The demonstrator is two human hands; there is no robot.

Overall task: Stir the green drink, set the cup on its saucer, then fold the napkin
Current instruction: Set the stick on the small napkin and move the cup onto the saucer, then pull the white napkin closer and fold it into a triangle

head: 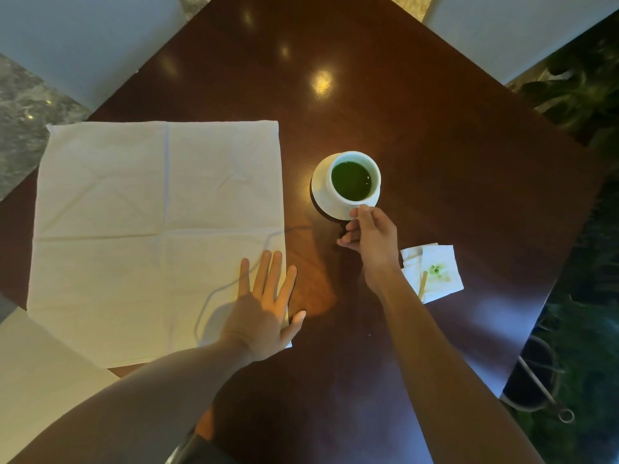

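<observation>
My right hand (366, 234) pinches the cup (355, 180) by its handle, steadying it on the saucer (323, 192) (drink unspilled); my left hand (264, 306) lies flat on the unfolded napkin (150, 229), ready for folding.

Left hand (264, 313): flat, palm down, fingers straight and spread. Right hand (370, 234): fingers curled, pinching; both arms extended forward.

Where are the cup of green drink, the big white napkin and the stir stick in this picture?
Cup (326, 190): head view, on its white outer wall, left of the drink.
Napkin (107, 182): head view, on the flat upper left panel.
Stir stick (423, 285): head view, on its middle, lying on the small stained paper.
</observation>
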